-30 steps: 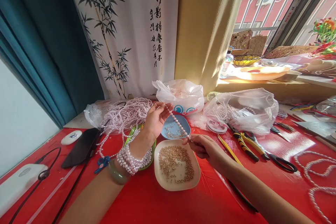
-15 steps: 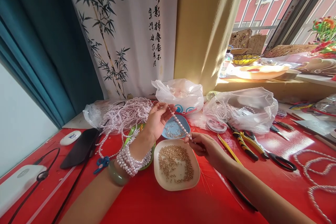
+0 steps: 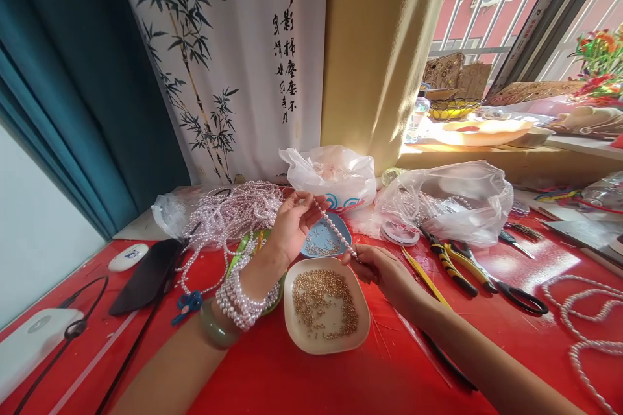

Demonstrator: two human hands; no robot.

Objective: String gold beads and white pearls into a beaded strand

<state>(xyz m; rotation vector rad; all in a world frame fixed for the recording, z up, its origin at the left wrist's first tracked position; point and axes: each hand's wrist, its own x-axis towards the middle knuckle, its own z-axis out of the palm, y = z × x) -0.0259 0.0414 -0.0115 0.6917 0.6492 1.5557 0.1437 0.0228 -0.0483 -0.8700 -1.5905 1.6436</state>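
A short strand of pearly beads [image 3: 333, 227] is stretched between my two hands. My left hand [image 3: 294, 224] pinches its upper end, palm turned partly toward me, with several rows of pearl beads [image 3: 238, 301] and a green bangle [image 3: 217, 325] on the wrist. My right hand [image 3: 372, 264] grips the lower end, its fingers curled round it. Beneath the hands stands a cream dish [image 3: 292, 337] of gold beads. Behind it is a blue dish [image 3: 348, 233] with small silvery pieces, and a green dish [image 3: 280, 301] is partly hidden by my left wrist.
A heap of pearl strands [image 3: 233, 207] lies at the back left, near blue scissors [image 3: 187, 305] and a black phone [image 3: 146, 279]. Plastic bags [image 3: 331, 172] stand behind. To the right are yellow-black pliers [image 3: 455, 269], black-handled scissors [image 3: 523, 298] and a looped bead strand [image 3: 579, 350].
Both hands keep the same hold on the bead strand and have hardly moved. The whole view has shifted very slightly.
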